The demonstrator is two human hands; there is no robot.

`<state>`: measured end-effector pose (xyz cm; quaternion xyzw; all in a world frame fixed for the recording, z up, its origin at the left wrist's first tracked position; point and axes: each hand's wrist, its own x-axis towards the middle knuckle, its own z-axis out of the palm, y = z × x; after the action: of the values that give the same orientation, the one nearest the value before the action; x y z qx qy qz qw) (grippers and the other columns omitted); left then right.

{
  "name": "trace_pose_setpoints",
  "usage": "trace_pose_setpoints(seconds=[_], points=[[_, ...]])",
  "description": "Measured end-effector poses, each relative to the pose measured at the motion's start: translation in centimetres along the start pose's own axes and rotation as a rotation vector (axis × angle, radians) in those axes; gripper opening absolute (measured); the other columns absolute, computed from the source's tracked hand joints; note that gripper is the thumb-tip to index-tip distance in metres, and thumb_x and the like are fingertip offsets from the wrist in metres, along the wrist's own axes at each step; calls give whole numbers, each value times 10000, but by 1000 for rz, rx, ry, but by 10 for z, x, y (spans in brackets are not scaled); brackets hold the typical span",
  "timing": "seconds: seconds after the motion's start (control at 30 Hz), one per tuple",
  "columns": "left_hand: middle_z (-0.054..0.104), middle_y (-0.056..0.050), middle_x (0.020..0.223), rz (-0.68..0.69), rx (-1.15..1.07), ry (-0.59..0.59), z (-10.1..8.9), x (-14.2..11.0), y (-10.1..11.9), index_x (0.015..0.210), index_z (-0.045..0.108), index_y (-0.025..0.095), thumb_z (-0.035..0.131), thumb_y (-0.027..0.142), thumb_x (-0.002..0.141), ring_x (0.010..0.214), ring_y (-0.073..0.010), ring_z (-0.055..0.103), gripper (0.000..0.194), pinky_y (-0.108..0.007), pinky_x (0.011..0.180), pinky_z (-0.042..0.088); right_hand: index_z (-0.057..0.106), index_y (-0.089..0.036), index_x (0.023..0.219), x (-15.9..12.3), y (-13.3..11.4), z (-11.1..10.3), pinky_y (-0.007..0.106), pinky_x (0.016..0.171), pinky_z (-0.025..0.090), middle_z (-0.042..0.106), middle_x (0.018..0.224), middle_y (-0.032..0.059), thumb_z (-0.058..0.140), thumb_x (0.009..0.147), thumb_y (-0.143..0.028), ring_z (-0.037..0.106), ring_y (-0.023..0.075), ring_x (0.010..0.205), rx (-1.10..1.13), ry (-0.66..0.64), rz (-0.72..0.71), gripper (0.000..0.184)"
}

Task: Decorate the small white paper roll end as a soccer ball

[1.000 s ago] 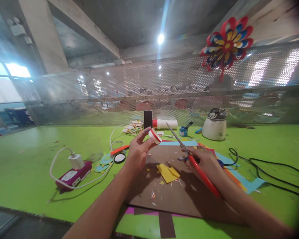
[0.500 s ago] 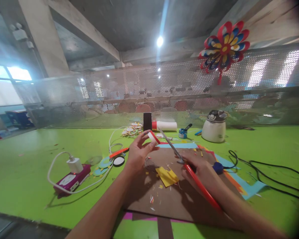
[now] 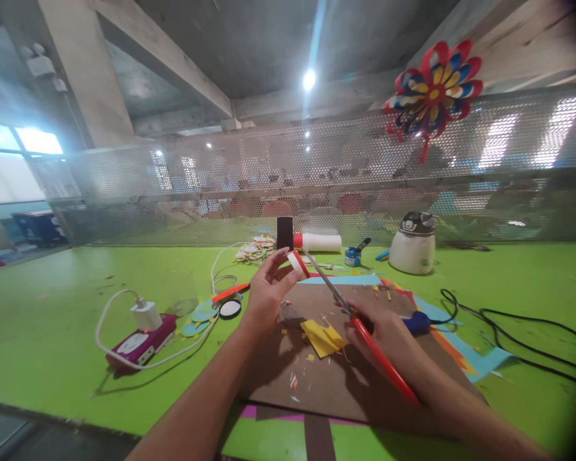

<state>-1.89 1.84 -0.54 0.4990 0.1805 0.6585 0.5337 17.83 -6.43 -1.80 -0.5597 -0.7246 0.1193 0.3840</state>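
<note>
My left hand (image 3: 267, 291) is raised over the brown board (image 3: 278, 378), thumb and fingers pinching a small white piece with a red edge (image 3: 298, 265). My right hand (image 3: 377, 326) is closed round a pair of scissors (image 3: 372, 342) with long red handles. Their metal blades point up and left, with the tips just right of the white-and-red piece; whether they touch it I cannot tell. Below the hands a folded yellow paper piece (image 3: 322, 338) and small scraps lie on the board. Next to my right hand is a blue tool (image 3: 416, 323) on a black cord.
A purple power strip (image 3: 141, 342) with a white charger stands left. Farther back are a phone (image 3: 285, 232), a white roll (image 3: 322, 242), a blue jar (image 3: 352, 257) and a white kettle-shaped bottle (image 3: 411, 246). Coloured paper (image 3: 487, 362) sticks out under the board. A mesh partition (image 3: 196, 192) rises behind.
The white-and-red piece has tilted slightly in my left fingers, showing more of its white side. The scissors and my right hand have shifted a little. Both grips are unchanged.
</note>
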Motion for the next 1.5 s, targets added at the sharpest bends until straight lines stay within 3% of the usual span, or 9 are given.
trace_pose_setpoints(seconds=[0.2, 0.43, 0.67, 0.87, 1.03, 1.27, 1.5], points=[[753, -72, 1143, 75, 54, -86, 0, 0, 1, 1134, 718, 224, 935, 230, 655, 1034, -225, 705, 525, -380, 954, 568, 767, -126, 1157, 0, 11, 8, 377, 711, 603, 805, 1083, 158, 493, 753, -252, 768, 328, 952, 11, 150, -58, 504], [761, -84, 1128, 88, 59, -79, -2, 1, -1, 1106, 739, 225, 943, 232, 649, 1070, -247, 707, 501, -409, 992, 558, 769, -165, 1161, -4, -5, -1, 358, 745, 593, 819, 1020, 98, 494, 740, -214, 764, 291, 910, 84, 43, -94, 504], [746, -63, 1123, 11, -5, -39, 2, -2, 1, 1092, 722, 223, 957, 276, 632, 894, -197, 724, 520, -352, 799, 616, 758, -169, 1115, -4, -4, -3, 422, 803, 562, 805, 960, 91, 495, 751, -236, 738, 301, 862, 25, -2, -62, 453], [761, -41, 970, -75, -149, -46, 3, -4, 5, 1084, 685, 211, 926, 245, 671, 901, -188, 718, 479, -376, 881, 592, 752, -194, 1068, -8, -3, 0, 438, 916, 541, 787, 950, 104, 546, 817, -253, 726, 315, 976, -82, 3, -74, 331], [758, -41, 958, -117, -199, -17, 3, -2, 7, 1080, 628, 183, 863, 244, 740, 870, -174, 718, 419, -381, 875, 585, 730, -206, 1207, -7, -2, -2, 424, 896, 546, 794, 1050, 103, 559, 827, -247, 728, 299, 963, -81, 21, -66, 419], [755, -63, 944, -151, -200, -3, 2, 0, 10, 1025, 633, 148, 831, 244, 761, 858, -195, 733, 344, -401, 914, 568, 757, -203, 1017, -4, 0, -3, 366, 748, 553, 800, 870, 73, 513, 831, -236, 731, 268, 786, -46, 5, -35, 308], [740, -45, 948, -170, -225, 14, 0, 1, 6, 984, 659, 155, 830, 255, 765, 848, -170, 714, 296, -377, 913, 563, 744, -229, 1196, -10, -7, 0, 360, 789, 561, 814, 996, 82, 563, 806, -191, 745, 277, 882, -130, 40, -80, 432]])
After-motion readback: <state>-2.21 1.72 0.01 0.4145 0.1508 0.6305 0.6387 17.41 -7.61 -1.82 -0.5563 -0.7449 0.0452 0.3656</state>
